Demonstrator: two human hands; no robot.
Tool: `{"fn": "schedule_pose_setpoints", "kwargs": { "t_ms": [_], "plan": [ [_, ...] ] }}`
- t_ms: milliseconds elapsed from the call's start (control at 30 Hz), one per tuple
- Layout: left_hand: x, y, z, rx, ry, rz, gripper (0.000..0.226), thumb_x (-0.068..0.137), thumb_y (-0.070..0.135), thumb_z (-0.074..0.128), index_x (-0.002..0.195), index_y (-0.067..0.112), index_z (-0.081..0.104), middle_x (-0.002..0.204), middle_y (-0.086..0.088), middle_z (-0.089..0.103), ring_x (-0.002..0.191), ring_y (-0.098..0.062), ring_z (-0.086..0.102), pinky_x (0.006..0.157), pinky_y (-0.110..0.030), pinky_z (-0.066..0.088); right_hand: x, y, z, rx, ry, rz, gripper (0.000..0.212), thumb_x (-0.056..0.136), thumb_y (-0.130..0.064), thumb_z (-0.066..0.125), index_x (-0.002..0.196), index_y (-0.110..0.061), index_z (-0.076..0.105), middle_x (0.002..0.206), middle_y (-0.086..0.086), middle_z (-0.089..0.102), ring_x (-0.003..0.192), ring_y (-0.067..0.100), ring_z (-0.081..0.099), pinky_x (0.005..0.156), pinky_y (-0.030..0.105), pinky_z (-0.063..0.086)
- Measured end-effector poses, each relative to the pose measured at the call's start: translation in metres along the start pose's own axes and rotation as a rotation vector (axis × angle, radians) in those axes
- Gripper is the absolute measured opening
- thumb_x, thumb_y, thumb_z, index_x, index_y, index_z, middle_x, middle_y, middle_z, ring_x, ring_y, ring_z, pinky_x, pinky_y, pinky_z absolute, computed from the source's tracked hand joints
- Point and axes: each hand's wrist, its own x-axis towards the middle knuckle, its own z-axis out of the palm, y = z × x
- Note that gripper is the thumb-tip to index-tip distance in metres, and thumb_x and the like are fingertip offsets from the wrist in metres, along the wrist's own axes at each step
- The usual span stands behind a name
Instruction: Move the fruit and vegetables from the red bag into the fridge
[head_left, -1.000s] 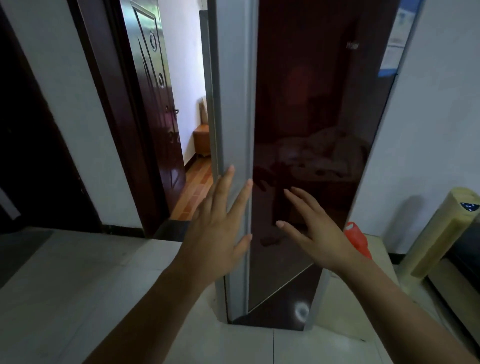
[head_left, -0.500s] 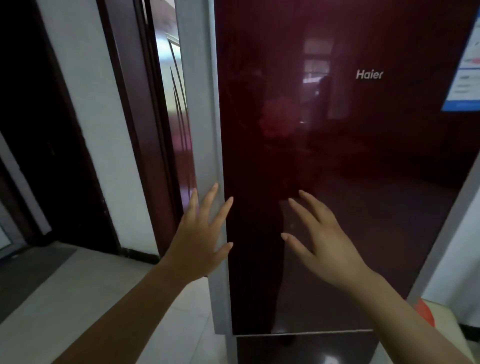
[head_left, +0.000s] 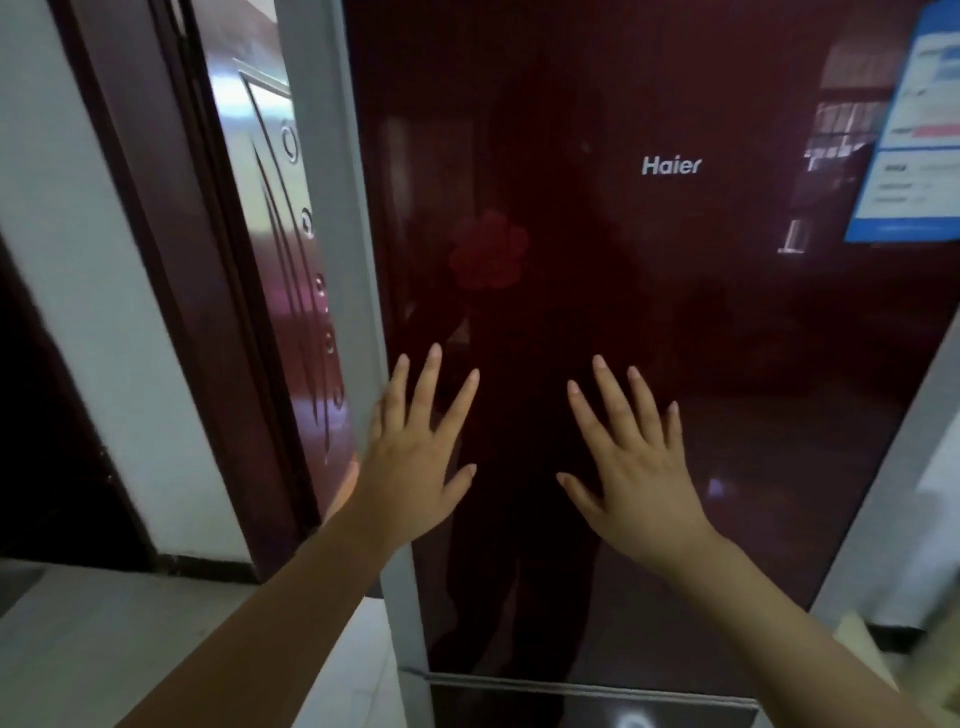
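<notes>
The fridge (head_left: 675, 322) fills the view, its glossy dark red upper door closed, with a grey side panel on the left. My left hand (head_left: 415, 452) is held up with fingers spread at the door's left edge. My right hand (head_left: 639, 467) is raised beside it with fingers spread, in front of the door's middle. Neither hand holds anything. Whether the palms touch the door I cannot tell. The red bag and the fruit and vegetables are out of view.
A blue and white label (head_left: 914, 130) is stuck at the fridge's upper right. A dark brown room door (head_left: 280, 270) stands ajar left of the fridge, in a dark frame set in a white wall (head_left: 78, 260). Pale floor tiles (head_left: 130, 649) lie at lower left. The seam to the lower door (head_left: 587, 686) runs below.
The view has swung from the fridge's left corner to face its front and closed in. Both hands stayed raised and spread and moved onto the door front. The red bag dropped out of view.
</notes>
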Motion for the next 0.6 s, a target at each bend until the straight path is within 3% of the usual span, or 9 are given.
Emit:
{"fn": "schedule_pose_setpoints", "kwargs": {
  "t_ms": [100, 367, 500, 600],
  "plan": [
    [0.001, 0.001, 0.011, -0.001, 0.039, -0.013, 0.088, 0.077, 0.056, 0.048, 0.149, 0.024, 0.01, 0.156, -0.016, -0.004, 0.14, -0.042, -0.003, 0.103, -0.057, 0.013, 0.001, 0.002, 0.003, -0.011, -0.019, -0.006, 0.084, 0.084, -0.047, 0.056, 0.149, -0.028, 0.006, 0.156, -0.004, -0.019, 0.142, 0.024, -0.018, 0.109, 0.057, 0.003],
    [0.001, -0.001, 0.016, -0.01, 0.068, -0.008, 0.081, 0.08, 0.058, 0.035, 0.149, 0.025, 0.01, 0.156, -0.016, -0.003, 0.141, -0.039, -0.004, 0.103, -0.06, 0.016, 0.0, 0.005, 0.0, 0.031, -0.032, -0.025, 0.075, 0.086, -0.047, 0.052, 0.148, -0.031, 0.014, 0.156, -0.006, -0.019, 0.142, 0.021, -0.022, 0.11, 0.055, -0.001],
    [-0.002, 0.001, 0.007, -0.044, 0.057, 0.0, 0.079, 0.083, 0.058, 0.04, 0.149, 0.026, 0.012, 0.156, -0.016, -0.001, 0.141, -0.041, -0.002, 0.104, -0.06, 0.02, -0.006, 0.006, -0.007, 0.123, -0.04, -0.05, 0.073, 0.089, -0.049, 0.048, 0.148, -0.03, 0.01, 0.155, -0.008, -0.02, 0.141, 0.017, -0.023, 0.112, 0.048, -0.002],
    [-0.005, 0.008, -0.006, -0.138, 0.016, -0.029, 0.079, 0.084, 0.055, 0.046, 0.148, 0.032, 0.006, 0.157, -0.01, -0.009, 0.143, -0.034, -0.006, 0.107, -0.058, 0.02, -0.011, 0.009, -0.015, 0.204, -0.034, -0.073, 0.073, 0.09, -0.049, 0.048, 0.148, -0.029, 0.008, 0.156, -0.007, -0.015, 0.142, 0.015, -0.02, 0.113, 0.042, 0.005]
  ]
}}
